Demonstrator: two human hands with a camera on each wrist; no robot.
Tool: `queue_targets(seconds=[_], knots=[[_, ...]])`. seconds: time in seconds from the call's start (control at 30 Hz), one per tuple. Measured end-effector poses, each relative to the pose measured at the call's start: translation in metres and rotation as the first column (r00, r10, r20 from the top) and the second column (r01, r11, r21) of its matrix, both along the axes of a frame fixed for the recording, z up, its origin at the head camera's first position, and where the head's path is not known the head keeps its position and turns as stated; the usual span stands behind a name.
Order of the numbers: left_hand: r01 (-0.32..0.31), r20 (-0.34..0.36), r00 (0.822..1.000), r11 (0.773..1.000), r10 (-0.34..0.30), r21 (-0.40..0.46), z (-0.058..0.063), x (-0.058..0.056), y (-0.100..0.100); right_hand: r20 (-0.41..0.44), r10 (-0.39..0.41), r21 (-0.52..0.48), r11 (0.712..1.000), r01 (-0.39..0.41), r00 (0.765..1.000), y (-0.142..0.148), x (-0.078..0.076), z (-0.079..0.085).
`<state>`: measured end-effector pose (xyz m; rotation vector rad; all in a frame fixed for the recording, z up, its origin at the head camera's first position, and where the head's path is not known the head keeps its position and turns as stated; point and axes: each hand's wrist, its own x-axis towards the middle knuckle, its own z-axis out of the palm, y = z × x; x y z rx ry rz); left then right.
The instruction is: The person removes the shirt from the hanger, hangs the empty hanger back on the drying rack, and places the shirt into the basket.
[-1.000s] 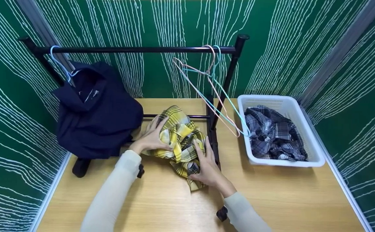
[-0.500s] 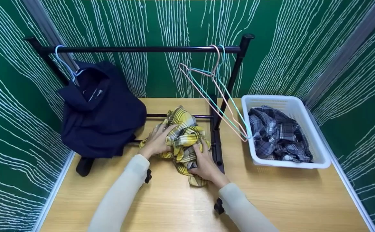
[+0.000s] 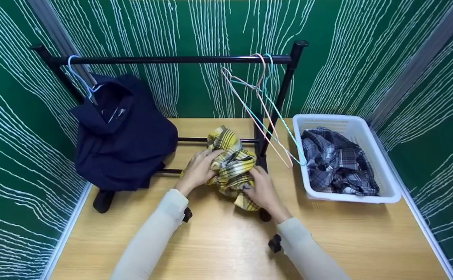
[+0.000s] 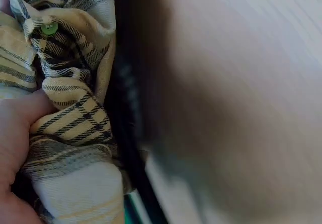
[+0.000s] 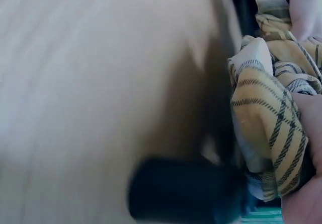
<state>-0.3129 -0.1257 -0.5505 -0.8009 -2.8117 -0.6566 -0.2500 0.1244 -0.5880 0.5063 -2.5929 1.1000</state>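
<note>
A bunched yellow plaid shirt (image 3: 234, 167) is held between my two hands at the middle of the head view, above the rack's base. My left hand (image 3: 200, 170) grips its left side, fingers partly buried in the folds. On the lower right, my right hand (image 3: 264, 188) holds the cloth with its thumb pressed into it. A green button (image 4: 49, 28) shows on the shirt in the left wrist view. The right wrist view has a loose plaid corner (image 5: 269, 128) of the shirt beside the right hand.
A black clothes rack (image 3: 164, 60) carries a navy shirt (image 3: 121, 147) on a blue hanger (image 3: 79, 77) at left. At right hang a pink hanger (image 3: 245, 107) and a teal hanger (image 3: 284, 120). A white basket (image 3: 387, 182) holds dark plaid clothing (image 3: 337, 163).
The yellow plaid shirt has been gathered into a tighter bundle and moved to the right. Both hands have moved with it, and the pink and teal hangers have swung slightly.
</note>
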Motion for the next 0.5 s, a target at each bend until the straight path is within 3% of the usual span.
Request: queue_targets(seconds=[0.2,0.5], knots=[[0.031,0.022,0.999,0.999,-0.031,0.019,0.019,0.018,0.033,-0.002,-0.022,-0.019,1.0,0.022,1.0,0.039,0.013,0.013],[0.056,0.058,0.997,0.998,-0.057,0.022,0.024,0.05,0.088,-0.09,-0.033,-0.019,0.999,0.032,0.995,0.096,0.034,0.019]])
